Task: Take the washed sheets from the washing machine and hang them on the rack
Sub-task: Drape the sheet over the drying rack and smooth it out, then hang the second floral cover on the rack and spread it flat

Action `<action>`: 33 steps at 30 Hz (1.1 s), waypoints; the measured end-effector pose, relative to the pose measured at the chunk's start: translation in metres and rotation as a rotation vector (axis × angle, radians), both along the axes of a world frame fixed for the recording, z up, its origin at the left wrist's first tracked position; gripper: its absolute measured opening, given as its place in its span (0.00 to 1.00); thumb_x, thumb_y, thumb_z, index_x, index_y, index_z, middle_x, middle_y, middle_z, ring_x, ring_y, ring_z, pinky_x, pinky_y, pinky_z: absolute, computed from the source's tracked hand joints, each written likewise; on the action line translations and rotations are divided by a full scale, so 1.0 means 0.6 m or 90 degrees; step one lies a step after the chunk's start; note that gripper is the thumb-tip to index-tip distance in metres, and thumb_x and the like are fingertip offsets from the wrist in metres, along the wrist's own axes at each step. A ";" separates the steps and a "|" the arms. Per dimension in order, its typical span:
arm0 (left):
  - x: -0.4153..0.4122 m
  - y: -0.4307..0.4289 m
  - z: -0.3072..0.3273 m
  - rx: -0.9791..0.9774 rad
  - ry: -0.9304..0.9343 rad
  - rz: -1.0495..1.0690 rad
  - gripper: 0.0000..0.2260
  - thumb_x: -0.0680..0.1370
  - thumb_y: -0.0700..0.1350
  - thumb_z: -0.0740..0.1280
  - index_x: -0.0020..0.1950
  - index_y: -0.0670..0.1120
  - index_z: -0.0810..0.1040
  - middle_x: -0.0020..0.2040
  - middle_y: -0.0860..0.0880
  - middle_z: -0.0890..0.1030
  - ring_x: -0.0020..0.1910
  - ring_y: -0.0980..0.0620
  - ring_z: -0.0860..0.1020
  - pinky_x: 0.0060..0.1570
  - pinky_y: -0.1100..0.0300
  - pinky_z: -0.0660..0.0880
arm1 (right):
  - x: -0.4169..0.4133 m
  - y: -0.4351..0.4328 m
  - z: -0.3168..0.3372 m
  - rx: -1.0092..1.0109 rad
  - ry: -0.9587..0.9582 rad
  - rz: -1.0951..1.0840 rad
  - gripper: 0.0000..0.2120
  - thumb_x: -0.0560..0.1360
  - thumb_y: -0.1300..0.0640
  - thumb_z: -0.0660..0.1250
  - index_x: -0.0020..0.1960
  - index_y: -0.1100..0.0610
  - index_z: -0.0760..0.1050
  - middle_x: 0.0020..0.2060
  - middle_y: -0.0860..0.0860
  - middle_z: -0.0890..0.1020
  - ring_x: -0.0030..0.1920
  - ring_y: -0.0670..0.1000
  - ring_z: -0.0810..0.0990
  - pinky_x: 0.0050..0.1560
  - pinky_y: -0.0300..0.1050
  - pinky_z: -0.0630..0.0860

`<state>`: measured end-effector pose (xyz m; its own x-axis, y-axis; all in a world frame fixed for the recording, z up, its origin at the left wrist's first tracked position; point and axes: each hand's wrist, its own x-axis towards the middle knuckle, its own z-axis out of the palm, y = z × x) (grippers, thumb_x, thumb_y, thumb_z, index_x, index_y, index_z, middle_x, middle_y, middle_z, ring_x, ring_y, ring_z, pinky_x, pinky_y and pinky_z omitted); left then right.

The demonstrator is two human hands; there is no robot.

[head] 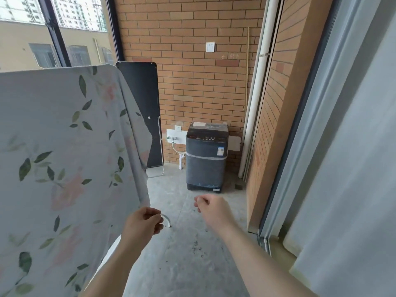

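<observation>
Nearest, the left hand (143, 220) is held with fingers curled just under the lower corner of the floral sheet (64, 157); whether the cloth is pinched cannot be told. The right hand (209, 207) is loosely curled, and nothing is held in it. The sheet is hung at the left from its top edge. Farther off, the washing machine (206, 155) is stood, lid down, on the concrete floor (182, 254) against the brick wall (192, 71).

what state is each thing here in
sheet: hung up, spread out
washing machine: lid shut
left hand: loosely curled, empty, just below the sheet's corner
right hand: loosely curled, empty
dark panel: leaning on the brick wall
</observation>
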<state>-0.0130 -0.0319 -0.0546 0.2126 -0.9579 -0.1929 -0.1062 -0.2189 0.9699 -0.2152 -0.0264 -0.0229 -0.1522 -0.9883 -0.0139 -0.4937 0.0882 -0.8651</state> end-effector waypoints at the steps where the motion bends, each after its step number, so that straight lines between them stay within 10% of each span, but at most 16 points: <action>1: -0.009 -0.029 -0.001 -0.004 0.004 0.006 0.05 0.78 0.32 0.66 0.47 0.38 0.81 0.39 0.41 0.85 0.35 0.47 0.82 0.40 0.55 0.81 | -0.008 -0.031 -0.002 -0.003 0.007 0.007 0.13 0.83 0.53 0.60 0.60 0.55 0.81 0.52 0.47 0.84 0.53 0.47 0.81 0.58 0.44 0.78; 33: -0.152 -1.017 -0.022 0.001 -0.012 0.317 0.04 0.79 0.33 0.66 0.49 0.39 0.80 0.41 0.41 0.84 0.34 0.47 0.82 0.40 0.54 0.81 | -0.146 -1.191 -0.043 0.019 0.018 0.318 0.12 0.81 0.51 0.61 0.53 0.53 0.82 0.47 0.48 0.85 0.50 0.52 0.82 0.52 0.48 0.79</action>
<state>-0.1040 -0.6420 -0.0679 0.6475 -0.7389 -0.1862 -0.0061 -0.2494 0.9684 -0.3031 -0.7408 -0.0487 0.3391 -0.9396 -0.0462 -0.5057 -0.1407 -0.8511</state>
